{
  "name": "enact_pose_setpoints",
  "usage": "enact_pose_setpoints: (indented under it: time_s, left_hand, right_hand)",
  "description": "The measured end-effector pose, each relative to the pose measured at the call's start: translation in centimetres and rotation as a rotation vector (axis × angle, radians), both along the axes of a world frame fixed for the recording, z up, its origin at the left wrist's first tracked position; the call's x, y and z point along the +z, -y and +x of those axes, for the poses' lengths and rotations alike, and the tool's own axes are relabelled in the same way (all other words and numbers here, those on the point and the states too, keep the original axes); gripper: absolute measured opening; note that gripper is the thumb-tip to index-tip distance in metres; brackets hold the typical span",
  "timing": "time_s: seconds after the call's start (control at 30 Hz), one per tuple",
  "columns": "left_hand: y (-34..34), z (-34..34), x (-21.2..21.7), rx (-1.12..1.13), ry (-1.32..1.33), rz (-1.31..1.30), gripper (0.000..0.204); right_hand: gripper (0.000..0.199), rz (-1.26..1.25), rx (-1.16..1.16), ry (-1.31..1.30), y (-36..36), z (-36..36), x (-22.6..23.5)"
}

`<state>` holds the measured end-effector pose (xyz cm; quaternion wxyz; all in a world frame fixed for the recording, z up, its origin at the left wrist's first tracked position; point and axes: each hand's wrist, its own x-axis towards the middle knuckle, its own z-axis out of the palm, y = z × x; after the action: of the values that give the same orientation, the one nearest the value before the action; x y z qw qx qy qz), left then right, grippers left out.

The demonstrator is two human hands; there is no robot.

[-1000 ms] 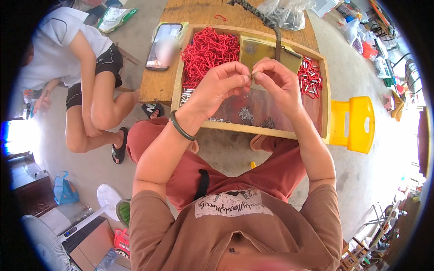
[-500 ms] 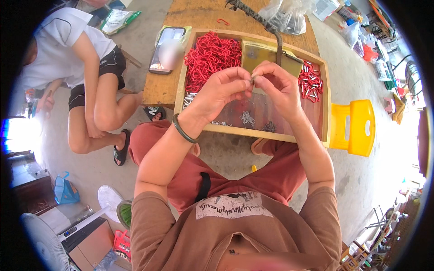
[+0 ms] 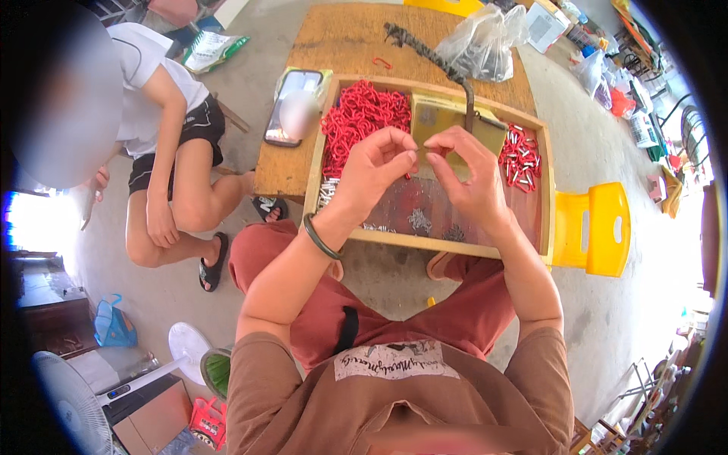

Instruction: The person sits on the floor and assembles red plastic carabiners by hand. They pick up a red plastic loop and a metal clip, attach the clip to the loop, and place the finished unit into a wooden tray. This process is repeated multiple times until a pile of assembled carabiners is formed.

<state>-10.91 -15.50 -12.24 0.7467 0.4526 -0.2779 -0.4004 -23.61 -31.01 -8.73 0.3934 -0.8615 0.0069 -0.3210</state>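
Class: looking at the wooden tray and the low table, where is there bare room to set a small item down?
Bare tabletop lies behind the tray, left of the plastic bag. The tray's left is crowded with red pieces.

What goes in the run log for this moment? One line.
left hand: pinching small part | right hand: pinching same part | over wooden tray | red clips behind

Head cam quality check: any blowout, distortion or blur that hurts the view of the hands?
Head view: strong fisheye, so the wooden tray rim bows and the corners are black; a blown-out white patch sits at the far left edge; daylight is even, with soft shadows. The left hand and right hand are fairly sharp; the small part pinched between them is too tiny to make out.
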Motion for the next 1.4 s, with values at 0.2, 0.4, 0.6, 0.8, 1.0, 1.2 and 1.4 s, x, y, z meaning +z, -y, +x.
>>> enact_pose_setpoints:
  time_s: [0.2,0.4,0.6,0.8,1.0,1.2,1.4]
  left_hand:
    - [0.2,-0.1,0.3,0.205,0.354,-0.005,0.01]
    - [0.3,0.0,-0.4,0.201,0.442,0.0,0.012]
    - [-0.6,-0.4,1.0,0.262,0.5,0.022,0.012]
    - [-1.1,-0.3,2.1,0.518,0.99,-0.064,0.015]
    - [-1.4,-0.5,2.6,0.557,1.133,-0.058,0.015]
    - [-1.4,-0.6,2.7,0.589,1.229,-0.124,0.015]
    - [-1.5,-0.8,3.1,0.49,1.095,-0.067,0.015]
  right_hand:
    - [0.013,0.377,0.046,-0.214,-0.9,0.3,1.9]
    - [0.011,0.419,0.055,-0.235,-0.4,1.2,0.8]
    - [0.009,0.442,0.051,-0.262,-0.8,1.5,0.5]
    - [0.01,0.264,0.02,-0.365,-0.3,1.1,2.5]
    - [0.01,0.285,0.105,-0.43,1.2,0.8,2.8]
    - [0.007,0.462,0.158,-0.5,1.9,0.7,2.5]
    - [0.007,0.439,0.158,-0.497,1.9,0.0,2.8]
